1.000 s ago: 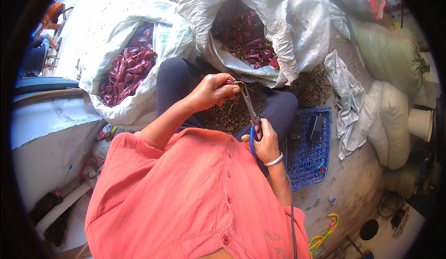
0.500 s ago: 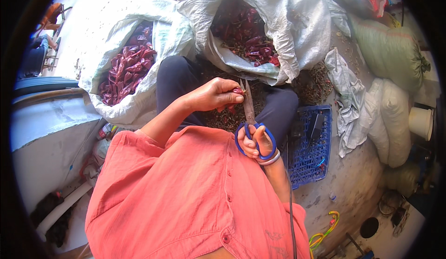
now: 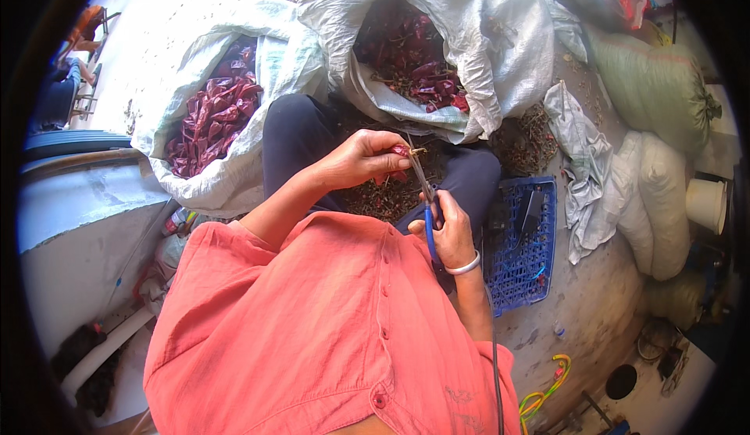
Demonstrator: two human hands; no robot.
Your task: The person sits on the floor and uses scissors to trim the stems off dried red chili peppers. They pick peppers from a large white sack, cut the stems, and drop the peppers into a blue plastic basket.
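Observation:
Between the thumb and fingers of my left hand is a dried red chili, its pale stem end pointing right. My right hand is closed round the blue handles of a pair of scissors. The scissor blades reach up to the chili's stem, close to my left fingertips. Both hands are above my lap, between my knees. Below them lies a heap of dry stems and scraps.
An open white sack of dried red chilies stands at the left. Another open sack with chilies and stems is straight ahead. A blue plastic crate lies right of my knee. Stuffed sacks and a white bucket are farther right.
My right hand has turned, so the scissors now show edge-on, and their blades have come onto the chili's stem. My left hand has barely moved.

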